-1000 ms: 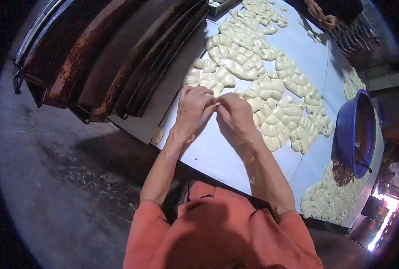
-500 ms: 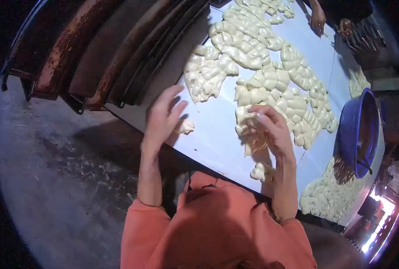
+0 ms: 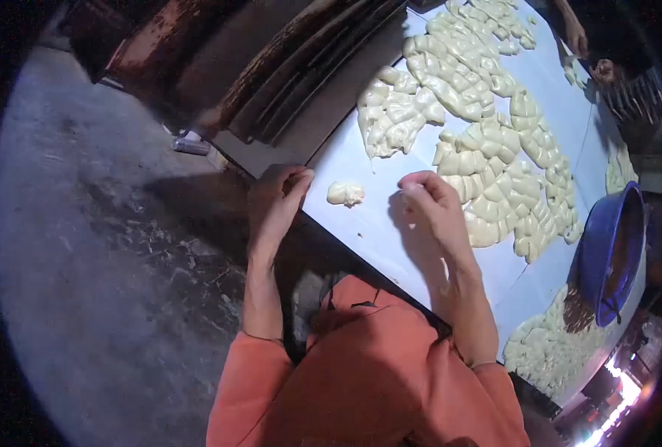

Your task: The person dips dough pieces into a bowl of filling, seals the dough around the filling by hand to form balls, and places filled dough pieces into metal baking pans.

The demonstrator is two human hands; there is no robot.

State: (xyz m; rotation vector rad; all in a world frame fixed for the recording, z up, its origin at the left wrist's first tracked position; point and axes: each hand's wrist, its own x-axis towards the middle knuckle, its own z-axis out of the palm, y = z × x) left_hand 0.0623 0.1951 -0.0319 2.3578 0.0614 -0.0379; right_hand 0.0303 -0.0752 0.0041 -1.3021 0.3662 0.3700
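Note:
Pale, glossy dough pieces point(image 3: 495, 186) cover much of the white tabletop point(image 3: 379, 246), many pressed together in sheets. My left hand point(image 3: 275, 201) is at the table's near-left edge, thumb and fingers pinched together; what lies between them, if anything, is hidden. Just right of it sits a small lump of dough point(image 3: 345, 194), apart from the hand. Over the table, beside the large dough sheet, my right hand point(image 3: 443, 212) has its thumb and fingertips closed. I cannot make out what they hold. A ragged dough sheet point(image 3: 394, 115) lies farther back, between the hands.
Stacked dark, worn boards or trays point(image 3: 286, 67) stand along the left table edge. At right is a blue basin point(image 3: 595, 238), with smaller pale pieces point(image 3: 551, 346) in front of it. Another person's hand point(image 3: 575, 36) is at the far right.
The view has shifted. My left hand's spread fingers have closed together, away from the small lump. My right hand has drawn left, off the dough it was touching.

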